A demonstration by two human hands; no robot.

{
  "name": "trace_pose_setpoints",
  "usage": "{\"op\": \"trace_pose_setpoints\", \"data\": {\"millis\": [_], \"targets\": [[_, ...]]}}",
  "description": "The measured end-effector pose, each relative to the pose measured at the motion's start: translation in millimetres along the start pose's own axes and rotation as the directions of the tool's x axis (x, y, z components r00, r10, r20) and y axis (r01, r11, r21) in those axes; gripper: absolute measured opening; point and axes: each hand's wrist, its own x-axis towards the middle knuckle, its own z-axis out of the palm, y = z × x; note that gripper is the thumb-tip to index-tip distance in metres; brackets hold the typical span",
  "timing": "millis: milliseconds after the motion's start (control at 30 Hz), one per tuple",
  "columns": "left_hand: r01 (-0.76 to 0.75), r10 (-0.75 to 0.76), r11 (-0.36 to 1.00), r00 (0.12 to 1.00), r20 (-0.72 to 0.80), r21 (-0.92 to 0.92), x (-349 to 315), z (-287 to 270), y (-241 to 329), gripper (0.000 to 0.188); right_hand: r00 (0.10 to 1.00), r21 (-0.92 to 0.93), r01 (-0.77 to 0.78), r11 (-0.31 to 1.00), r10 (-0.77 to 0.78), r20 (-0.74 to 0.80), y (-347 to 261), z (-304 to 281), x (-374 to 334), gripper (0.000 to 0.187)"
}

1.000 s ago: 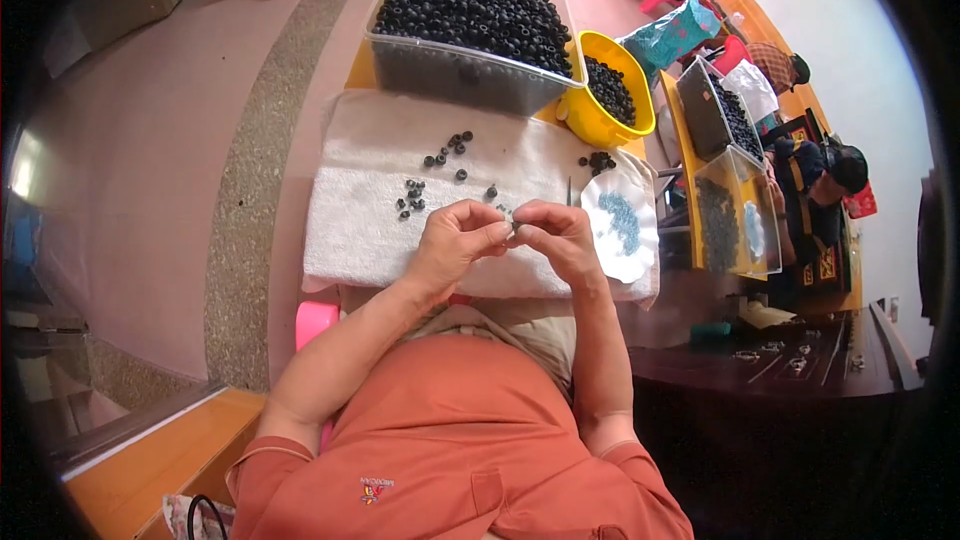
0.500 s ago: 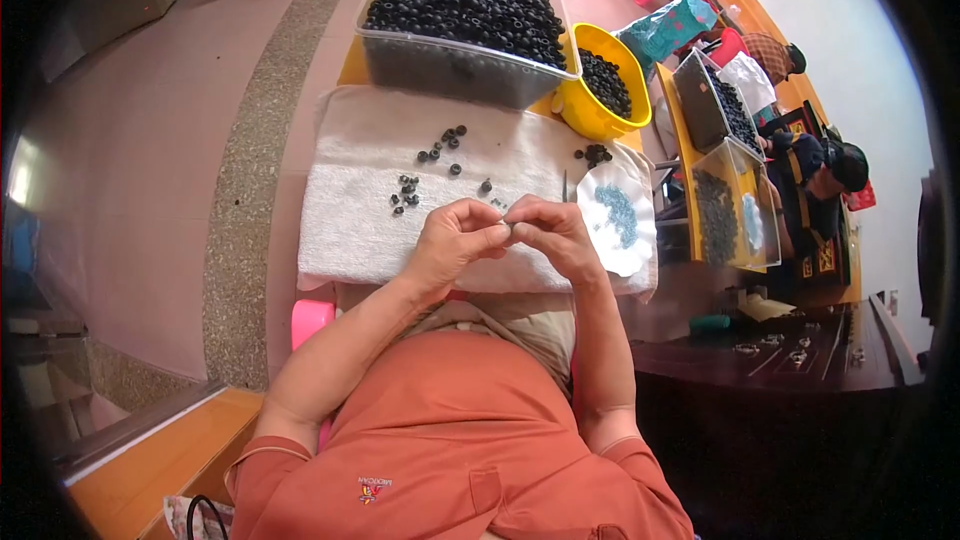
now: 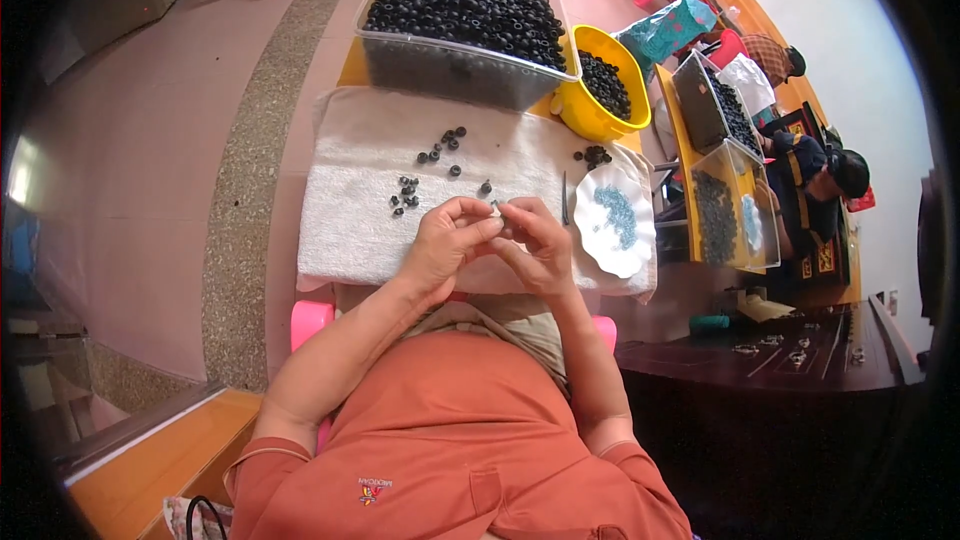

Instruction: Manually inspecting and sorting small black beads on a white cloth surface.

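Observation:
Over the near part of a white towel (image 3: pixel 350 240), my left hand (image 3: pixel 445 245) pinches a tiny pale piece (image 3: pixel 495 209) between thumb and forefinger; its kind is too small to tell. My right hand (image 3: pixel 537 245) meets it there, fingertips closed at the same spot, and what they grip is hidden. Small black ring-like parts (image 3: pixel 455 170) lie scattered on the towel beyond my left hand. Right of my right hand stands a white scalloped dish (image 3: pixel 597 246) with tiny bluish pieces (image 3: pixel 618 215) in it. A thin dark tool (image 3: pixel 564 198) lies between that hand and the dish.
Beyond the towel stand a see-through bin (image 3: pixel 460 75) heaped with black ring-like parts and a yellow bucket (image 3: pixel 592 118) holding more. More bins (image 3: pixel 712 145) sit on a bench to the right, with a person (image 3: pixel 805 165) beside them. A dark table (image 3: pixel 760 365) is at lower right.
My right hand has shifted slightly left and turned, baring more of the dish and the thin dark tool. The pale piece at my fingertips shows more plainly.

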Motion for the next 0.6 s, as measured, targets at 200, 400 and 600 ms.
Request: {"op": "trace_pose_setpoints", "data": {"millis": [200, 400, 600], "targets": [[-0.025, 0.022, 0.998, 0.999, -0.043, -0.053, 1.8, -6.9, -9.8, 0.02, 0.975, -0.433, 0.119, 0.893, -0.187, -0.119, -1.2, 17.4, 3.7, 0.042], [-0.067, 0.065, 0.997, 0.994, -0.092, -0.025, -0.6, -0.1, -6.5, 0.021, 0.964, -0.484, 0.138, 0.864, -0.229, -0.136, -1.9, 18.7, 7.7, 0.035], [-0.066, 0.065, 0.998, 0.995, -0.077, -0.003, 1.1, -1.3, -8.7, 0.018, 0.973, -0.496, 0.118, 0.86, -0.199, -0.114, 0.0, 14.0, 6.1, 0.035]]}}
